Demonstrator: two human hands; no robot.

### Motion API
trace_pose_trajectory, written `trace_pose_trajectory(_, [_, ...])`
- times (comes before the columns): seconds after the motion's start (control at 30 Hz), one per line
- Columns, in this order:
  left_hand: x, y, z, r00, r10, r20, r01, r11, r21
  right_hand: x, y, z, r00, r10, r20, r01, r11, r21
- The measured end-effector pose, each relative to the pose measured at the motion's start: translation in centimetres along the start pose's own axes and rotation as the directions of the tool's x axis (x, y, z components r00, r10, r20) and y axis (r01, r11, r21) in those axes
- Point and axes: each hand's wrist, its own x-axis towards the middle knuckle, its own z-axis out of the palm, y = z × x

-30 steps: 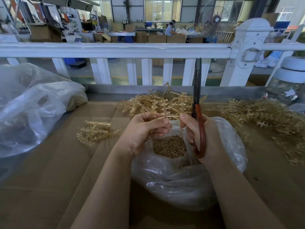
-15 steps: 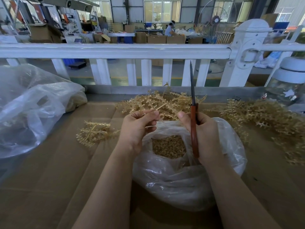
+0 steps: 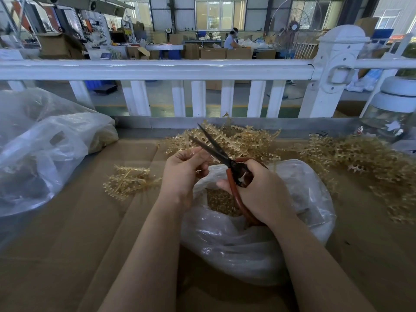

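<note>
Cardboard-covered surface (image 3: pixel 67 244). A clear plastic bag (image 3: pixel 247 251) sits mid-surface, its mouth open under both hands, with cut bits pooled inside. Heaps of tan plastic branches (image 3: pixel 360 163) lie behind and to the right of the bag, and a smaller clump (image 3: pixel 130 181) lies to its left.

Scissors (image 3: pixel 227 160): right hand (image 3: pixel 261 190) clenched round the red handles. The blades are parted and point up-left past the left hand (image 3: pixel 182 172).

The left hand pinches a thin branch piece (image 3: pixel 200 171) at its fingertips, just above the bag mouth. The fingers hide most of it, so I can't tell its length.

Handling, my read: the piece is very light, thin and stiffish, and will likely spring off when snipped. Pinch the stem close to the cut, not the side teeth. Keep it over the bag so offcuts drop in.
</note>
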Motion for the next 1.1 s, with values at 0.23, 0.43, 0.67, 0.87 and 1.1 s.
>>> trace_pose_trajectory(0.23, [-0.01,0.03,-0.14,0.997,-0.01,0.072,0.011,1.0,-0.01,-0.05,0.21,0.23,0.999,-0.017,-0.033,0.015,0.998,-0.055])
trace_pose_trajectory(0.43, [-0.13,0.04,-0.29,0.987,-0.038,0.154,0.04,0.999,-0.009,0.03,0.31,0.16,1.0,0.011,-0.022,-0.014,0.993,-0.121])
trace_pose_trajectory(0.67, [-0.16,0.04,-0.32,0.985,-0.042,0.166,0.045,0.999,-0.01,-0.02,0.17,0.03,1.0,-0.004,-0.028,-0.001,0.985,-0.173])
trace_pose_trajectory(0.87, [-0.29,0.2,-0.28,0.987,-0.041,0.154,0.043,0.999,-0.011,-0.03,0.07,-0.02,0.999,-0.009,-0.036,0.002,0.986,-0.169])
trace_pose_trajectory(1.1, [-0.31,0.33,-0.08,0.993,-0.05,0.109,0.055,0.998,-0.04,0.02,-0.16,-0.03,0.995,-0.039,-0.091,0.019,0.978,-0.206])
